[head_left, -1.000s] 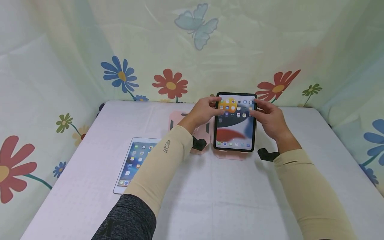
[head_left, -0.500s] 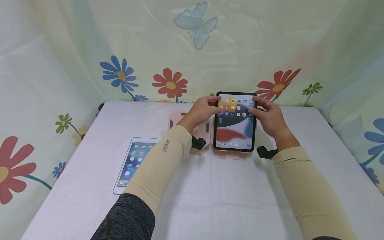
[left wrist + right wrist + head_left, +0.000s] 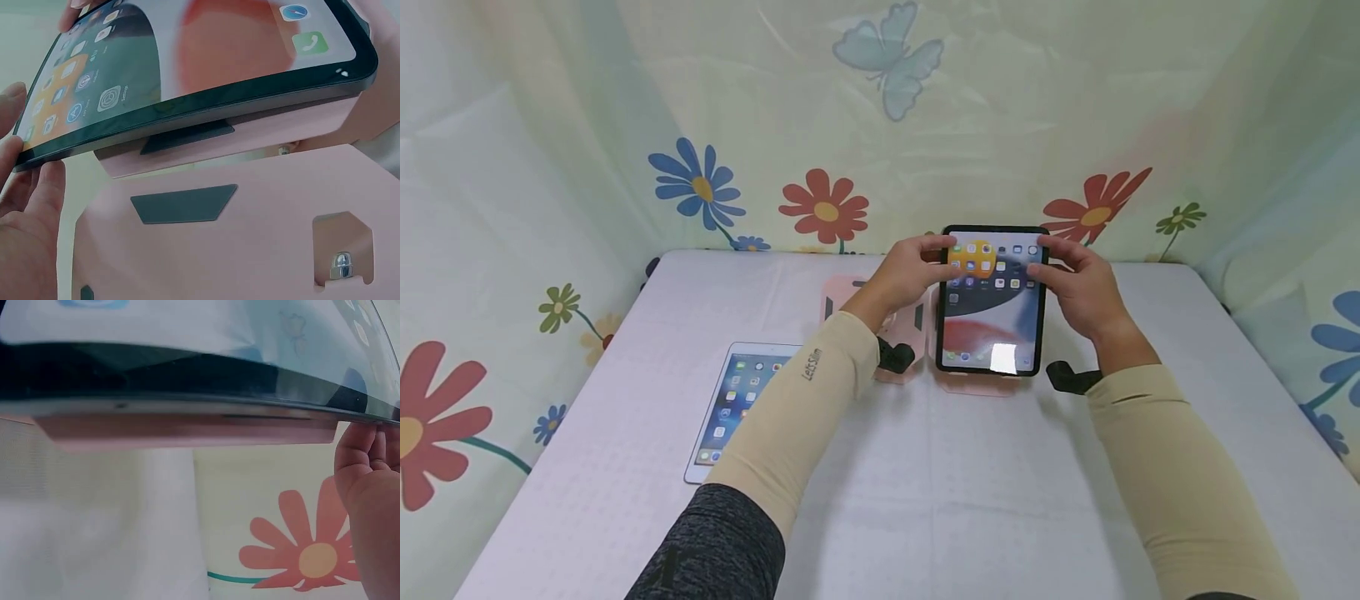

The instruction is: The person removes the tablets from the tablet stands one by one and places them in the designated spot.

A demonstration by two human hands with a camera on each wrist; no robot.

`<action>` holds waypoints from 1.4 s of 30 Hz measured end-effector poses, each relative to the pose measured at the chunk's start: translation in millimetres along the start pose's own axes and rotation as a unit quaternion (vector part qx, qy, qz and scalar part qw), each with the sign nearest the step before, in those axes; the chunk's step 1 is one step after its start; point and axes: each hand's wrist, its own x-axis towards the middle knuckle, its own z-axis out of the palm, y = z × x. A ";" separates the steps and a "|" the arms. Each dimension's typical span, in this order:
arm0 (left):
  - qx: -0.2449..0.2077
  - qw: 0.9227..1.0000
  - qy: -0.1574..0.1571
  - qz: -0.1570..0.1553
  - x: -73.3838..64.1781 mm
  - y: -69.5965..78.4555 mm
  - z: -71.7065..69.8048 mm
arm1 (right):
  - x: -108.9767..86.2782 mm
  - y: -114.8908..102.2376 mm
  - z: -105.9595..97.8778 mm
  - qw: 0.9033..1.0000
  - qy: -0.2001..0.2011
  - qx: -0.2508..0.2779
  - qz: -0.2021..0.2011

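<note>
A black-edged tablet point(image 3: 992, 312), its screen lit with app icons, leans upright on a pink tablet stand point(image 3: 976, 384). My left hand point(image 3: 904, 273) pinches the tablet's upper left edge, thumb on the screen side and fingers behind. At the upper right edge my right hand point(image 3: 1086, 287) grips it likewise. Seen from the left wrist, the back plate of the stand, with a dark pad point(image 3: 187, 136), lies right behind the tablet. Beside it is a second pink plate point(image 3: 262, 250) with a dark pad and a cutout, partly hidden by my left arm in the head view.
A white tablet point(image 3: 743, 400) with its screen lit lies flat on the white-covered table point(image 3: 970, 517) at left, partly under my left forearm. A flowered curtain point(image 3: 1000, 125) hangs behind the table. Black camera mounts point(image 3: 897, 357) stick out from both wrists.
The black-edged tablet has shifted slightly right and up with my right hand. A bright reflection now shows low on its screen. My left hand has hardly moved.
</note>
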 end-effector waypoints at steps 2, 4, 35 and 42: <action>-0.003 1.000 0.002 0.001 0.1 -0.3 1.0 | -0.9 -1.8 0.2 1.000 0.001 0.008 -0.002; -0.003 1.000 0.007 0.003 0.3 -0.4 2.3 | -2.2 -3.7 0.4 1.000 0.001 0.019 -0.005; -0.039 0.999 -0.006 0.035 -20.7 2.0 15.5 | -37.1 -11.9 -36.6 0.995 -0.074 -0.054 -0.037; -0.049 0.998 -0.020 0.046 -26.8 -0.2 25.5 | -52.8 -6.1 -41.5 0.997 -0.053 -0.042 -0.040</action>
